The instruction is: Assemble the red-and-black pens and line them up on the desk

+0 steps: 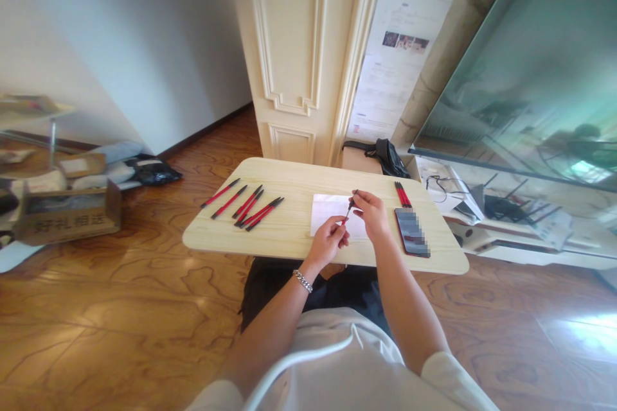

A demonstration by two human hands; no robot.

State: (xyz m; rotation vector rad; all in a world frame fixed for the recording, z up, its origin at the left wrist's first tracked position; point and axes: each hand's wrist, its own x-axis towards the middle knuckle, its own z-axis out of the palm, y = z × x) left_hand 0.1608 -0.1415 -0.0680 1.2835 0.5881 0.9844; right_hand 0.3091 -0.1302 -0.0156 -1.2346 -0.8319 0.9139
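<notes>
My left hand (328, 241) and my right hand (371, 216) meet above a white sheet of paper (335, 215), both pinching a slim red-and-black pen (350, 207). The left fingers hold its lower, red end, while the right fingers hold it higher up. To the left on the pale wooden table (289, 247) lie several loose red-and-black pens (245, 205). A small bundle of similar pens (403, 194) sits to the right, above a dark smartphone (412, 232) with a blurred screen. A silver chain bracelet (303, 280) circles my left wrist.
The table's rounded edge stands close to my lap, above a wooden floor. A black bag (388, 157) sits past its far right corner. A cardboard box (67, 213) and clutter lie on the floor at left. A glass panel (520, 64) and a low white cabinet stand right.
</notes>
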